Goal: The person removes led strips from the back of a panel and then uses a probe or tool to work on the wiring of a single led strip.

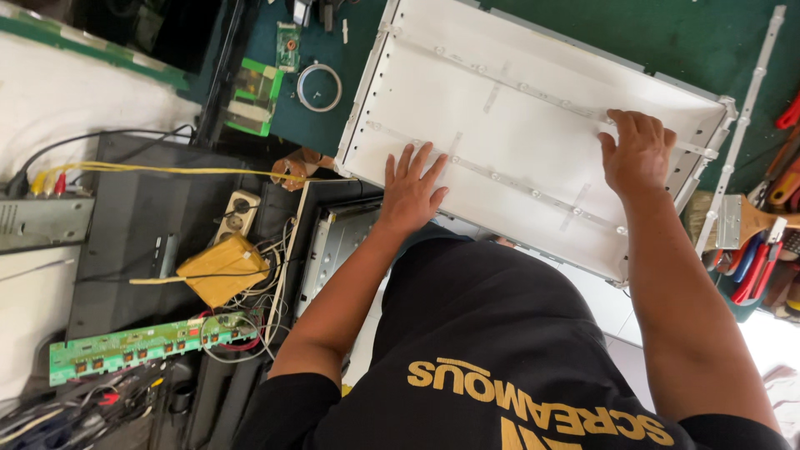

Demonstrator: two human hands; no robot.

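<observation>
Left hand: I am seeing my left hand (410,190) lying flat, fingers spread, on the white panel tray (467,100), clamped on nothing.
Right hand: my right hand (637,150) is resting at about 2 o'clock from the left, fingers curled down onto an upper light strip (500,81); whether it is pinching the strip I cannot tell.
Hands together or apart: they are sitting well apart, both on the tray.
Tray position: it is lying tilted across the green bench top (667,33), filling the 12 to 2 o'clock part of the view.
Risk, strip: I am judging that a pull at one end could be bending or snapping the thin strip, since the lower light strip (533,190) looks equally slender.
Risk, tray: its near edge is overhanging the bench, so heavy pressing could be tipping it.
Surroundings, 9 o'clock: a yellow block (223,268), loose wires and a green circuit board (133,346) are crowding that side.
Surroundings, 3 o'clock: a paintbrush (746,221) and red-handled pliers (754,267) are lying just beside the tray corner, with a spare strip (746,108) alongside.
</observation>
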